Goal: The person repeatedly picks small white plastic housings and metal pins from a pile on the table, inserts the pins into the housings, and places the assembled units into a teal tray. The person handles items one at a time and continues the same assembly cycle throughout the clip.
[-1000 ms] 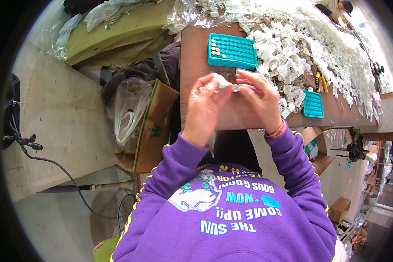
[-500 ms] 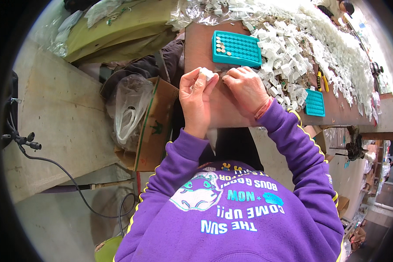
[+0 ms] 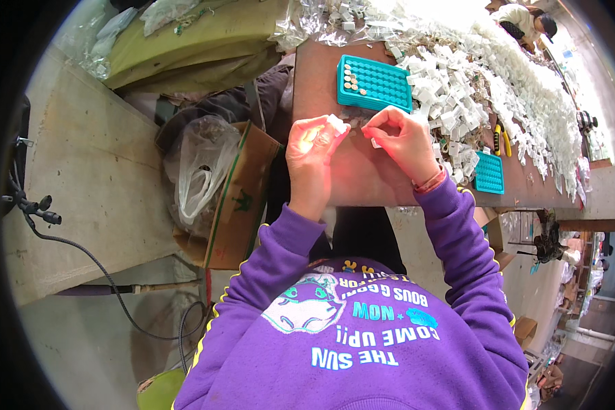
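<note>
My left hand (image 3: 310, 156) is raised over the near left part of the table, its fingers closed on a small white plastic housing (image 3: 337, 124). To its right, my right hand (image 3: 408, 147) is in a pinch, thumb and forefinger close together. A tiny white bit (image 3: 376, 143) shows under its fingers; what the fingertips hold is too small to make out. Reddish light falls on both hands. Just beyond them sits a teal tray (image 3: 389, 83) with rows of round pockets, apparently stacked, and several small round metallic discs (image 3: 349, 78) lie at its left end.
A large heap of white plastic housings (image 3: 451, 102) covers the table's right and far side. Yellow-and-black pliers (image 3: 502, 140) and a second teal tray (image 3: 489, 173) lie at right. A cardboard box (image 3: 234, 212) with a clear plastic bag (image 3: 201, 174) stands left. Another person (image 3: 523, 24) is far right.
My hands have moved apart, the right one going right and turning into an open-sided pinch. Reddish light now shines on both hands. The white housing stays in my left hand.
</note>
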Action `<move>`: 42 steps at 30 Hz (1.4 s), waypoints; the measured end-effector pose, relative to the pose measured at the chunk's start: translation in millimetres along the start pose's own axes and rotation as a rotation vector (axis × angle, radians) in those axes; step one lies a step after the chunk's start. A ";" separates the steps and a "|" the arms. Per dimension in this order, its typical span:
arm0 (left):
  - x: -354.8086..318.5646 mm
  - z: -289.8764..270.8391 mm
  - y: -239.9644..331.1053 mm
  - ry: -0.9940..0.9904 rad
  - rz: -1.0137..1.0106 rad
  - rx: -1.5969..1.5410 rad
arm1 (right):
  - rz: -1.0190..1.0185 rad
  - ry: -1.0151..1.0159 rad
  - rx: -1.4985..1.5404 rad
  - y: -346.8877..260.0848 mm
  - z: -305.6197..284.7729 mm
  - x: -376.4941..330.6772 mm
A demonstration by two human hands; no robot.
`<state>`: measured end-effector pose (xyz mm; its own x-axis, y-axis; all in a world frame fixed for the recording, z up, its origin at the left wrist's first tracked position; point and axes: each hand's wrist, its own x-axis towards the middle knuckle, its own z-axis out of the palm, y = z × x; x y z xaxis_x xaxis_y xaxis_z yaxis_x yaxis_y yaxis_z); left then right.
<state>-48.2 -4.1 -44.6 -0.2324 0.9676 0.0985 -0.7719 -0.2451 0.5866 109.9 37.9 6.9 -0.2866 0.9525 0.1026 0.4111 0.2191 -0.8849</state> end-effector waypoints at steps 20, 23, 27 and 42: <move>-5.0 14.8 -20.3 -0.185 -0.484 -0.255 | -0.454 0.010 -0.382 -39.7 -34.3 -15.8; -5.5 14.0 -20.1 -0.183 -0.485 -0.257 | -0.436 -0.019 -0.400 -43.6 -33.4 -16.2; -5.1 14.5 -20.9 -0.193 -0.494 -0.253 | -0.463 -0.075 -0.445 -49.5 -35.6 -16.0; -6.1 15.0 -17.9 -0.200 -0.481 -0.179 | -0.252 0.011 -0.278 -38.9 -28.9 -25.4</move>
<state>-24.1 -4.8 -43.6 0.2750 0.9613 0.0139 -0.8559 0.2382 0.4589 126.3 11.3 51.8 -0.4001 0.8632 0.3079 0.5488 0.4947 -0.6739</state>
